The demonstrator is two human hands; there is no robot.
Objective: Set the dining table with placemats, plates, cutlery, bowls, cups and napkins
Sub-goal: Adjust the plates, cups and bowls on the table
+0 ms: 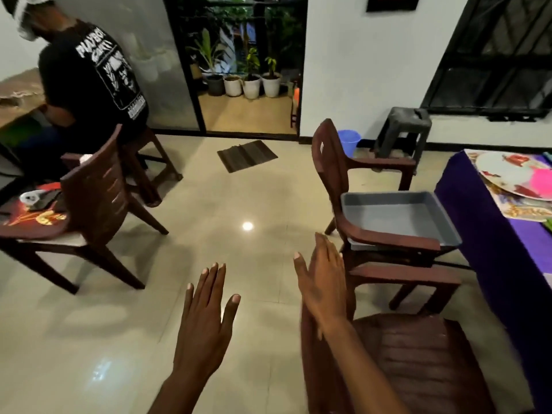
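We hold our left hand point(206, 318) and right hand point(322, 282) out over the tiled floor point(254, 198), fingers straight and gripping nothing; the left hand's fingers lie slightly apart, the right hand's together, edge-on. The worktop point(490, 222), draped in purple cloth, stands at the far right and carries a patterned placemat point(507, 201) with a decorated plate point(504, 171) on it. A grey tray point(397, 216) rests on the seat of a brown chair point(331, 162) just beside the worktop. Another person point(89, 82) sits far left.
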